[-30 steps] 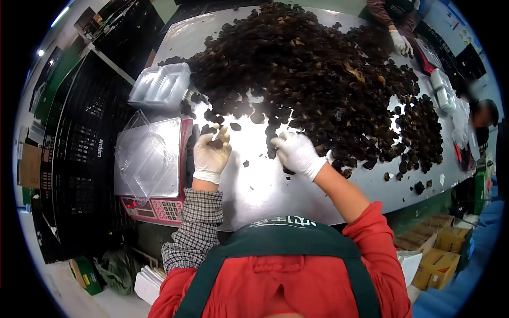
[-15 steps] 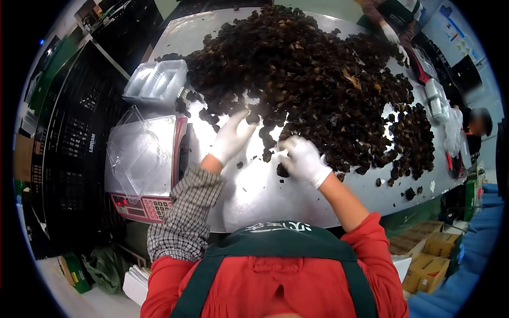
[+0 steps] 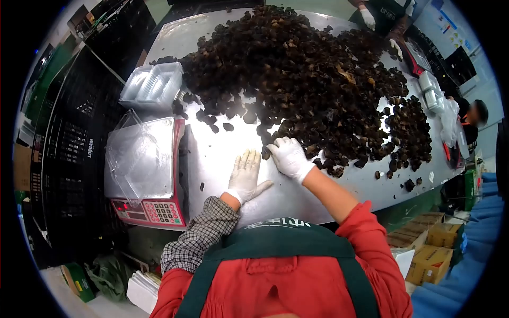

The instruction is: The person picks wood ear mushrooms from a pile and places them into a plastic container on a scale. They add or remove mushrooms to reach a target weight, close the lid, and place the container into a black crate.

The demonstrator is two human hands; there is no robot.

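Note:
My left hand (image 3: 247,176), in a white glove, lies flat on the metal table with its fingers stretched out and the thumb spread. It holds nothing. Beside it my right hand (image 3: 289,158), also gloved, is curled at the near edge of a large heap of dark brown wood ear mushrooms (image 3: 297,79). A single wood ear mushroom (image 3: 266,153) sits at its fingertips, apparently pinched. The undersides of those fingers are hidden. Several loose pieces lie scattered along the heap's edge.
At left stands a red scale (image 3: 146,159) with a clear plastic tray (image 3: 127,153) on its plate. Behind it are stacked clear trays (image 3: 152,85). Black crates (image 3: 69,143) line the left side. Across the table a co-worker's gloved hands (image 3: 368,19) show near another scale (image 3: 416,58).
My left hand has come back from the heap toward me and now lies flat. My right hand has shifted slightly left and curled. Small pieces near the table's front have been gathered away.

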